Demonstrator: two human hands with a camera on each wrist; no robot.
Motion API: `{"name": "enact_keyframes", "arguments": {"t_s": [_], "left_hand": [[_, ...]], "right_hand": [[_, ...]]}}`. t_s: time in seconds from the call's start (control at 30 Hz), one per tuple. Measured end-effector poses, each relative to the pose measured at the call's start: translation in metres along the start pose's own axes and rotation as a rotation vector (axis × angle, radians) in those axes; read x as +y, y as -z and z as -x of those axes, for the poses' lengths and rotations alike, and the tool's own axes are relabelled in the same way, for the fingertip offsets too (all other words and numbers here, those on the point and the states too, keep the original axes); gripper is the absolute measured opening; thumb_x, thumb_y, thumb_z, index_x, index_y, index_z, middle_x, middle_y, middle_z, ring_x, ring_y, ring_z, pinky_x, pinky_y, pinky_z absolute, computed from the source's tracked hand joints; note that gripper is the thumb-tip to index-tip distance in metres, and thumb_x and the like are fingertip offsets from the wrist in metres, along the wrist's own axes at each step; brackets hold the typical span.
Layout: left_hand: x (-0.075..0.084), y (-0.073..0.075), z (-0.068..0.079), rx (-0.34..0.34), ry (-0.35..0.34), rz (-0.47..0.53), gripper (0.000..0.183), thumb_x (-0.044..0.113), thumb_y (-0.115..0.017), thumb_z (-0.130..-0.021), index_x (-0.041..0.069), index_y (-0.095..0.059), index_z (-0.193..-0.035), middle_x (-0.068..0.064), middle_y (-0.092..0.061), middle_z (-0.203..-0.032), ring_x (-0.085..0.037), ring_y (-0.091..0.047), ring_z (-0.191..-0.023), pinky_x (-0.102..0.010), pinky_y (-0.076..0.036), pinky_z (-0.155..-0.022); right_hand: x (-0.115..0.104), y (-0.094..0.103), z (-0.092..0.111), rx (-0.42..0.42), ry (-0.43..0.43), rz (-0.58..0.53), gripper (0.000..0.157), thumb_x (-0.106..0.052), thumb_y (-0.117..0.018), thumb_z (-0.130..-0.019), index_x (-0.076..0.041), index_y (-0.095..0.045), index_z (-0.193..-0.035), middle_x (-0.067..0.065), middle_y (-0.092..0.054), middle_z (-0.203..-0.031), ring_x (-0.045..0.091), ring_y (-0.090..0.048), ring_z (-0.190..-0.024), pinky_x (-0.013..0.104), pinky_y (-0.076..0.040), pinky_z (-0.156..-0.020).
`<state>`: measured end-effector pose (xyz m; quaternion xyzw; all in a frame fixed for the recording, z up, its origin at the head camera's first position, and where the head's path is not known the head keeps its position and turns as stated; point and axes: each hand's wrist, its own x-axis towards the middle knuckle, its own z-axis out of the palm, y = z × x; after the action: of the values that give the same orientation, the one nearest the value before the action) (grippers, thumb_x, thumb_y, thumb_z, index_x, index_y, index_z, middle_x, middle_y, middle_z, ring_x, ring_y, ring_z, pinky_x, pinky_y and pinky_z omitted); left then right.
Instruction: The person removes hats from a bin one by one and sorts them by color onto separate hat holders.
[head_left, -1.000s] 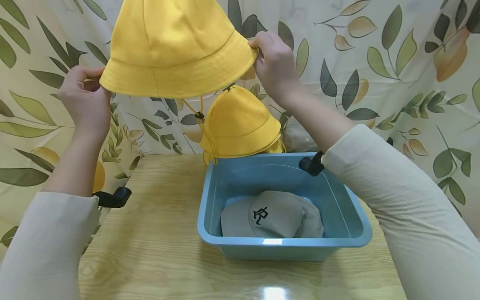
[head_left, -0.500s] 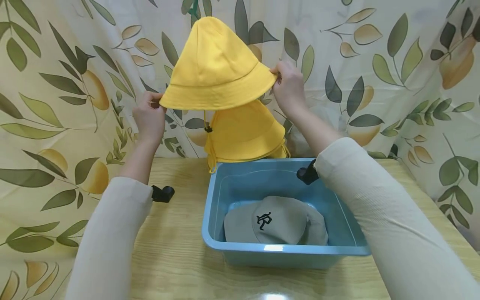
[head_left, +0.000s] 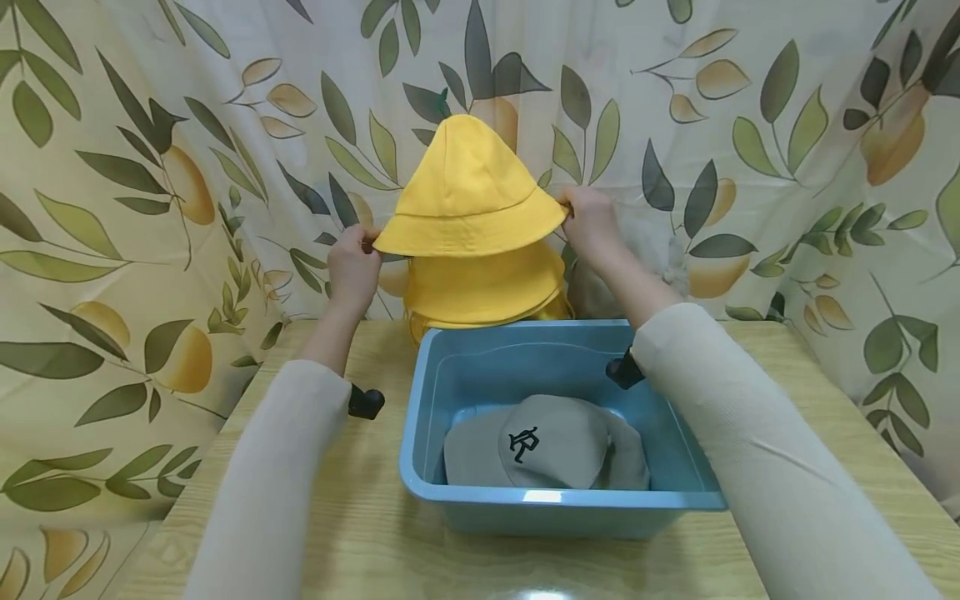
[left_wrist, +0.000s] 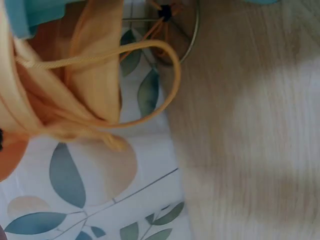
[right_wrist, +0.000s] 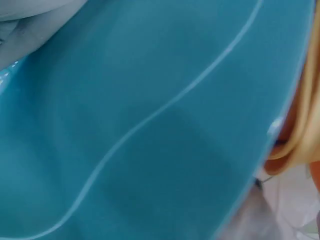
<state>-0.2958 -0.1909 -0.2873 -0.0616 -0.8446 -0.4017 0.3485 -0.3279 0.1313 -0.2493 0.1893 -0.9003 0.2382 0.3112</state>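
Note:
Both hands pinch opposite edges of the brim of a yellow bucket hat [head_left: 468,204]: my left hand [head_left: 354,265] at the left edge, my right hand [head_left: 592,223] at the right. The hat is crown up, right over yellow hats [head_left: 483,292] stacked behind the bin, and hides their crowns. In the left wrist view a yellow cord [left_wrist: 176,70] loops down beside the brims, with part of a wire stand [left_wrist: 194,42] behind it. Inside the blue bin [head_left: 570,498] lies a grey cap [head_left: 555,446] with a black embroidered mark.
The bin stands on a wooden table [head_left: 360,517] in front of the hats. A leaf-patterned curtain [head_left: 285,150] hangs behind and on both sides. At the back right, partly behind my right forearm, is a pale grey object [head_left: 588,292]. Each wrist bears a black camera mount [head_left: 366,403].
Both hands have brought the yellow hat down and away from me, the left hand also moving right. The hat now overlaps the stacked hats. The bin and grey cap have stayed put.

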Motion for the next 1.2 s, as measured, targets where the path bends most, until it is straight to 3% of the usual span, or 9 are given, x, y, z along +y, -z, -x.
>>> {"name": "enact_keyframes", "arguments": {"t_s": [0.17, 0.3, 0.4, 0.5, 0.6, 0.8, 1.03, 1.2], "left_hand": [[-0.004, -0.011, 0.012, -0.086, -0.076, -0.092, 0.011, 0.003, -0.066, -0.086, -0.004, -0.068, -0.095, -0.018, -0.068, -0.091, -0.031, -0.065, -0.082, -0.038, -0.053, -0.074], [-0.006, -0.016, 0.022, -0.166, -0.075, -0.131, 0.011, 0.0, -0.064, -0.086, -0.005, -0.067, -0.095, -0.019, -0.067, -0.092, -0.031, -0.065, -0.082, -0.039, -0.053, -0.075], [-0.009, -0.017, 0.029, -0.209, -0.064, -0.12, 0.01, -0.001, -0.063, -0.086, -0.005, -0.066, -0.094, -0.019, -0.066, -0.092, -0.031, -0.064, -0.084, -0.039, -0.053, -0.075], [-0.015, -0.019, 0.036, -0.241, -0.072, -0.13, 0.008, 0.0, -0.063, -0.086, -0.005, -0.065, -0.092, -0.019, -0.065, -0.091, -0.03, -0.062, -0.084, -0.039, -0.052, -0.076], [-0.023, -0.021, 0.043, -0.233, -0.112, -0.155, 0.005, 0.0, -0.064, -0.085, -0.004, -0.065, -0.088, -0.018, -0.066, -0.087, -0.03, -0.061, -0.082, -0.04, -0.051, -0.075], [-0.038, -0.031, 0.059, -0.18, -0.183, -0.15, 0.008, -0.007, -0.066, -0.08, -0.005, -0.065, -0.087, -0.019, -0.068, -0.085, -0.031, -0.065, -0.079, -0.04, -0.053, -0.073], [-0.044, -0.034, 0.068, -0.204, -0.087, -0.01, 0.011, -0.007, -0.067, -0.08, -0.005, -0.066, -0.091, -0.02, -0.068, -0.089, -0.032, -0.066, -0.082, -0.04, -0.054, -0.074], [-0.043, -0.027, 0.069, -0.252, -0.155, -0.028, 0.015, -0.007, -0.061, -0.083, -0.006, -0.066, -0.097, -0.021, -0.068, -0.095, -0.032, -0.068, -0.086, -0.038, -0.056, -0.073]], "right_hand": [[0.016, -0.005, 0.01, -0.101, -0.018, 0.037, 0.015, 0.008, -0.05, -0.088, 0.007, -0.066, -0.089, 0.022, -0.066, -0.09, 0.036, -0.061, -0.085, 0.045, -0.049, -0.079], [0.022, -0.003, 0.017, -0.174, -0.04, 0.03, 0.022, 0.008, -0.048, -0.089, 0.001, -0.068, -0.095, 0.018, -0.067, -0.099, 0.034, -0.062, -0.097, 0.045, -0.048, -0.086], [0.024, -0.002, 0.022, -0.2, -0.011, 0.049, 0.019, 0.01, -0.047, -0.087, 0.001, -0.063, -0.084, 0.017, -0.064, -0.087, 0.031, -0.059, -0.083, 0.043, -0.048, -0.076], [0.023, -0.004, 0.029, -0.227, 0.047, 0.101, 0.021, 0.011, -0.046, -0.086, -0.001, -0.054, -0.071, 0.014, -0.053, -0.071, 0.027, -0.048, -0.066, 0.039, -0.042, -0.062], [0.022, -0.008, 0.037, -0.265, 0.084, 0.129, 0.024, 0.011, -0.046, -0.087, -0.001, -0.051, -0.066, 0.012, -0.049, -0.066, 0.025, -0.044, -0.062, 0.037, -0.039, -0.057], [0.023, -0.016, 0.051, -0.292, 0.148, 0.197, 0.019, 0.007, -0.049, -0.089, 0.0, -0.056, -0.073, 0.016, -0.057, -0.073, 0.032, -0.057, -0.067, 0.043, -0.047, -0.059], [0.02, -0.02, 0.059, -0.313, 0.281, 0.282, 0.017, 0.009, -0.049, -0.088, 0.0, -0.06, -0.078, 0.016, -0.057, -0.072, 0.033, -0.058, -0.063, 0.043, -0.048, -0.053], [0.019, -0.019, 0.056, -0.356, 0.321, 0.305, 0.015, 0.009, -0.05, -0.088, 0.002, -0.059, -0.079, 0.016, -0.056, -0.072, 0.034, -0.059, -0.065, 0.044, -0.049, -0.055]]}}
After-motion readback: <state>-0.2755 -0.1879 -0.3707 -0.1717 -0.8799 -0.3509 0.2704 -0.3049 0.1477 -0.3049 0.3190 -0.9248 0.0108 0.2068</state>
